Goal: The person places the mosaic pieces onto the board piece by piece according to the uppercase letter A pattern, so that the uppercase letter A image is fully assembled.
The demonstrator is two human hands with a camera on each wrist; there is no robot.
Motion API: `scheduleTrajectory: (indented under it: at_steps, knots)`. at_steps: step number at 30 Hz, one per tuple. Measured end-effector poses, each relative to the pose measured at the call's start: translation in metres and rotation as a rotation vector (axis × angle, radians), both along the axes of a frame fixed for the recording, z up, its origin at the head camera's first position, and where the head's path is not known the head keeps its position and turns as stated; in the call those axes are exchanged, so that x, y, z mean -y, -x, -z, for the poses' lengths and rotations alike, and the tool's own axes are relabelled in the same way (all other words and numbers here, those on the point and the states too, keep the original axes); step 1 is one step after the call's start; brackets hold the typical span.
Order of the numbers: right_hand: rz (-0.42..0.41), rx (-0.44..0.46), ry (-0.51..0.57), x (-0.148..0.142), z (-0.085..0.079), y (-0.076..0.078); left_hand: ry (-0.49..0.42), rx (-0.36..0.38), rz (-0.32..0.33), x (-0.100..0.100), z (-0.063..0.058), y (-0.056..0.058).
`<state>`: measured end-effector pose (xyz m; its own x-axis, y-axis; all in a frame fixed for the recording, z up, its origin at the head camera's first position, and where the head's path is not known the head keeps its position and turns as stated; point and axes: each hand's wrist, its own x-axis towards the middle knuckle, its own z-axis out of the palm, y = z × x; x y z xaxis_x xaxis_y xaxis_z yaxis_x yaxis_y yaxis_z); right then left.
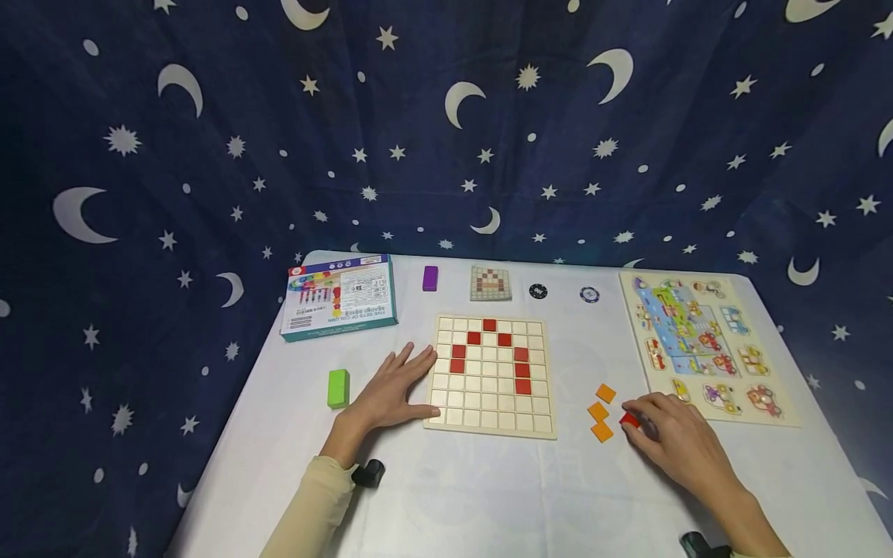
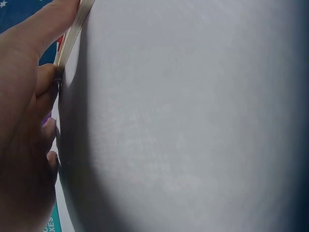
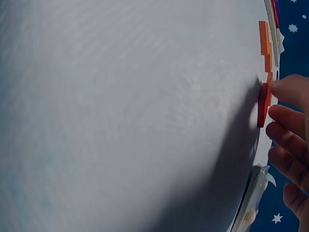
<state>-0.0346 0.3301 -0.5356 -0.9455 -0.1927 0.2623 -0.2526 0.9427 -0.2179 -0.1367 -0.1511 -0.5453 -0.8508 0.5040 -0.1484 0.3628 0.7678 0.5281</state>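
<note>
A square wooden grid board lies mid-table, with several red tiles set in its cells in an arch-like pattern. My left hand rests at the board's left side, fingers spread along the edge and thumb on its lower left corner; the left wrist view shows the thumb over the board's edge. To the right of the board, my right hand has thumb and index finger around a loose red tile on the table. Several orange tiles lie just left of that hand.
A small pattern card lies behind the board, beside a purple block and two round chips. A bead game box sits at back left, a green block in front of it. At right lies a vehicle puzzle board.
</note>
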Motion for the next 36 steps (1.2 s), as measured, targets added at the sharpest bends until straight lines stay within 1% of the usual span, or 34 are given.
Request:
scheduleTrajectory:
  at_steps: [2, 6, 10, 14, 17, 22, 29, 33, 36]
  knots:
    - [-0.003, -0.007, -0.010, -0.001, 0.000, 0.000, 0.000, -0.001, 0.002, 0.000, 0.000, 0.000]
    - [-0.004, 0.019, -0.033, -0.002, 0.001, 0.000, -0.002, 0.002, 0.002, 0.000, 0.000, 0.000]
    - [-0.009, 0.018, -0.036, -0.001, 0.000, 0.003, -0.005, 0.002, 0.003, 0.000, 0.001, 0.000]
    - [-0.014, -0.002, -0.012, 0.005, -0.004, 0.009, 0.007, 0.005, 0.002, -0.001, 0.003, 0.001]
    - [-0.030, -0.004, 0.004, 0.015, -0.008, 0.016, 0.020, 0.008, -0.001, -0.001, 0.004, 0.002]
    - [-0.089, -0.015, 0.015, 0.042, -0.016, 0.034, 0.013, 0.001, 0.003, -0.001, 0.003, 0.002]
    - [-0.178, 0.034, 0.034, 0.095, -0.023, 0.061, 0.000, -0.004, 0.004, 0.000, 0.002, 0.003]
    - [-0.267, 0.034, 0.045, 0.131, -0.023, 0.075, 0.005, -0.007, 0.003, 0.001, 0.003, 0.003]
    - [-0.343, 0.054, 0.049, 0.158, -0.021, 0.083, 0.009, 0.001, 0.001, 0.001, 0.004, 0.003]
